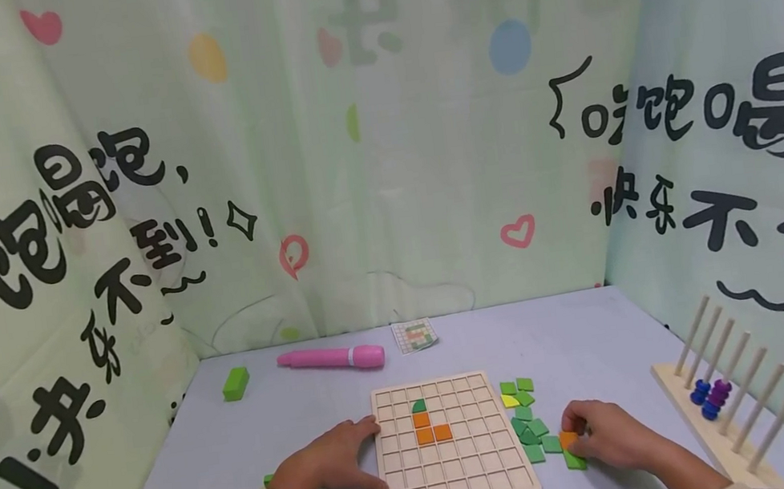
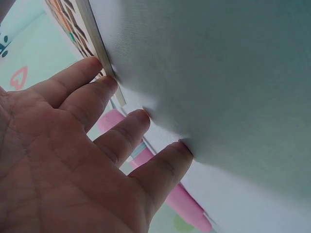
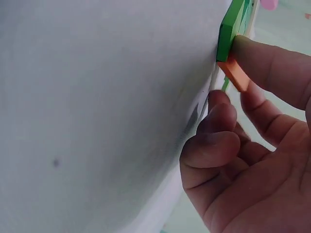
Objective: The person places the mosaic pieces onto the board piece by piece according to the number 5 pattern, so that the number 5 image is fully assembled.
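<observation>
A wooden grid board (image 1: 462,474) lies on the table, with a dark green quarter-round tile (image 1: 419,406) and three orange square tiles (image 1: 422,419) in its cells. My left hand (image 1: 333,462) rests at the board's left edge; its straight fingertips (image 2: 108,82) touch the side of the board in the left wrist view. Right of the board, my right hand (image 1: 613,435) pinches an orange tile (image 3: 235,75) between thumb and index finger, the other fingers curled. A green tile (image 3: 229,34) sits right beside the thumb tip.
Several green tiles (image 1: 526,432) and a yellow one (image 1: 510,401) lie along the board's right side. A peg stand (image 1: 709,418) with blue and purple beads is far right. At the back are a pattern card (image 1: 415,336), a pink marker-shaped object (image 1: 332,358) and a green block (image 1: 236,383).
</observation>
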{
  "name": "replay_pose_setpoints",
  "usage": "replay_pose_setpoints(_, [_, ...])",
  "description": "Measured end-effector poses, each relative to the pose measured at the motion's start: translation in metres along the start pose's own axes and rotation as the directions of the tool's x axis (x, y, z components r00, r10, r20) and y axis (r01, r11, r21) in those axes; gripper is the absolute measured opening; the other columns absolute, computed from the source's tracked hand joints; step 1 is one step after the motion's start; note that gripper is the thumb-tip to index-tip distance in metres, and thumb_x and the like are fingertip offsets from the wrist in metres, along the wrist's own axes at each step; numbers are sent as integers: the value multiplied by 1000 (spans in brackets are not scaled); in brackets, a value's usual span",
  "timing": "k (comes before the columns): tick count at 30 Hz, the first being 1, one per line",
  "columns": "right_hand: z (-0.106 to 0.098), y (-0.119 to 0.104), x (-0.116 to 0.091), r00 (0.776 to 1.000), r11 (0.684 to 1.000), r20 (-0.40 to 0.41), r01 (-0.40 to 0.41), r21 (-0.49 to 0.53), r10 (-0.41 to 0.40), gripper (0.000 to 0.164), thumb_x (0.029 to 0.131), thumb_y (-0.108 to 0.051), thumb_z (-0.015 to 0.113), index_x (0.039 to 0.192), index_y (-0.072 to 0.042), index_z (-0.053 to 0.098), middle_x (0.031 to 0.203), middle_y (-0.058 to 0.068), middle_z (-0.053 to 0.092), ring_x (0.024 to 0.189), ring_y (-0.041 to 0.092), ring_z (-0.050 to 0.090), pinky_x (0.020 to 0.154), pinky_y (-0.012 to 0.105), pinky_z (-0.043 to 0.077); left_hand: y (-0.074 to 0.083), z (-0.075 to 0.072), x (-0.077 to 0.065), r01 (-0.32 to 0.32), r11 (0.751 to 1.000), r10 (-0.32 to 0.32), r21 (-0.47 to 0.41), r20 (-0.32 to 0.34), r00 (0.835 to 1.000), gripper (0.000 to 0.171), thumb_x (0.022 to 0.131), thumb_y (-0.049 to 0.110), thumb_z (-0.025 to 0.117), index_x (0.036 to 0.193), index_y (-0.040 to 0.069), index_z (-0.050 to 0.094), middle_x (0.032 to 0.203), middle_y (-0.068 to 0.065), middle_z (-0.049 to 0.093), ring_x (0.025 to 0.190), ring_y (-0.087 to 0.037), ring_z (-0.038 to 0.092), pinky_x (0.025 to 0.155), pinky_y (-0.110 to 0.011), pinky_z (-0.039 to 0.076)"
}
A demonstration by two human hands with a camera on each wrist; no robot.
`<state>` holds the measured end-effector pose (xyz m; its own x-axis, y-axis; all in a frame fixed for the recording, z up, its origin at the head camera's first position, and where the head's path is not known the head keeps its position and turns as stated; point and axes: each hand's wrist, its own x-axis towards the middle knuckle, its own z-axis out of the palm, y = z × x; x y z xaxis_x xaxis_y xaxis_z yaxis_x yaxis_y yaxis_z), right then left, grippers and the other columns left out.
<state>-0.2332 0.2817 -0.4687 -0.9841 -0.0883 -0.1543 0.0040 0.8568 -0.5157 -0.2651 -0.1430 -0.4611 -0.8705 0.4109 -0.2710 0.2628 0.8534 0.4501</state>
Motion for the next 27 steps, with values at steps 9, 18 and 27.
replay_pose_setpoints(9, [-3, 6, 3, 1000, 993, 2, -11, 116, 11, 13, 88, -3, 74, 93, -10, 63, 85, 2, 59, 83, 18, 53, 72, 32, 45, 3, -1, -2, -1, 1000, 1, -1, -2, 1000, 91, 72, 45, 94, 148, 16, 53, 153, -9, 53, 138, -32, 51, 116, -57, 42])
replay_pose_setpoints(18, [-5, -4, 9, 1000, 974, 24, -15, 226, 10, 13, 89, -1, 72, 97, -6, 64, 88, 4, 61, 85, 19, 54, 72, 31, 46, 3, -1, -2, -8, 1000, 8, 13, -10, 1000, 90, 72, 46, 93, 147, 17, 53, 152, -8, 54, 137, -31, 52, 116, -55, 43])
replay_pose_setpoints(27, [1, -27, 20, 989, 956, 92, 85, 280, -115, 12, 91, -7, 73, 99, -6, 65, 89, 4, 61, 85, 20, 53, 71, 30, 43, 3, -2, -1, 4, 1000, -4, 4, -1, 1000, 90, 73, 46, 93, 148, 16, 53, 155, -7, 52, 141, -34, 49, 117, -57, 41])
